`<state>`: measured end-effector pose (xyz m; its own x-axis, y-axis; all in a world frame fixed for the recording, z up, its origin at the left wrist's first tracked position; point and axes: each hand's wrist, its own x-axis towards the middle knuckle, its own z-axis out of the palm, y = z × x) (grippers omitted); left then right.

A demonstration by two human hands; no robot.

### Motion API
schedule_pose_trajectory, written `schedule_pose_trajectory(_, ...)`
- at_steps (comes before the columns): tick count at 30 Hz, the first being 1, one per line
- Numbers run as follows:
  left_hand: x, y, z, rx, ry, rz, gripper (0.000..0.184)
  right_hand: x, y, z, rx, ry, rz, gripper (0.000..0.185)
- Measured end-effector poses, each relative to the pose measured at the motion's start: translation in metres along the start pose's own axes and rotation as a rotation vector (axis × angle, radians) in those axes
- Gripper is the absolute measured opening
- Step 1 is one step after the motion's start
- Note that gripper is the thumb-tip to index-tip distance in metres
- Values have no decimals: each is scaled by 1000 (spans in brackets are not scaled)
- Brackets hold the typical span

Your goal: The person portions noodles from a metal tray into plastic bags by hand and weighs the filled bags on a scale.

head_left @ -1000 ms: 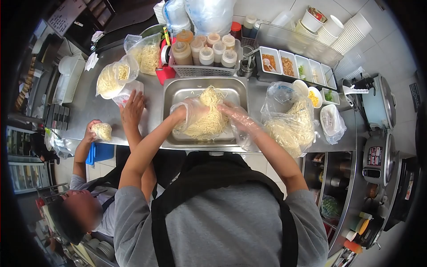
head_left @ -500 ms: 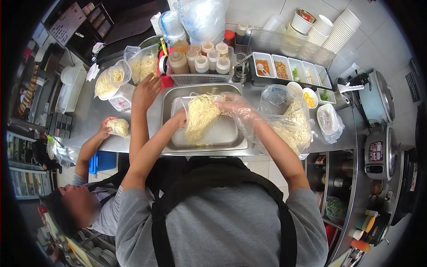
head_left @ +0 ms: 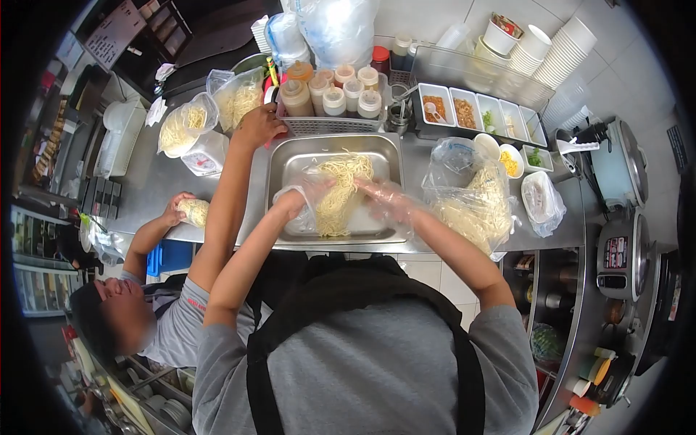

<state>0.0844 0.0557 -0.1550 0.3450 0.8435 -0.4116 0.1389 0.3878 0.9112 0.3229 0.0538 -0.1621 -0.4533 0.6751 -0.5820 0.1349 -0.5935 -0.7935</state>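
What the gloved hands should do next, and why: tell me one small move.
Probably spread the noodles outward across the tray: they are bunched between the left hand and the right hand, with metal showing on either side.

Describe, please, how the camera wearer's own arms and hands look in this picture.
The left hand and the right hand both wear loose, crinkled, see-through plastic gloves. Short, plain grey sleeves cover the upper arms, with no markings that I can make out; black apron straps run over the shoulders.
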Motion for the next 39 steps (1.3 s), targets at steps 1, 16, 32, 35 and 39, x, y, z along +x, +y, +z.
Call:
schedule_pose_trajectory(1,-2,2,6,-50,2,-6,48,-10,-3,10,50,-74,-4,94)
schedule_pose_trajectory(16,-12,3,44,209,164,606,75,45,63,5,526,-25,-320,55)
schedule_pose_trajectory(32,-49,67,26,-334,-158,534,115,-45,-60,16,-138,-164,-743,77)
schedule_pose_trajectory(35,-32,61,20,-581,-195,470,112,-62,-84,36,-108,-184,-832,79)
schedule_pose_trajectory(39,-59,89,32,-430,-130,610,100,-79,-107,41,-153,-195,-661,79)
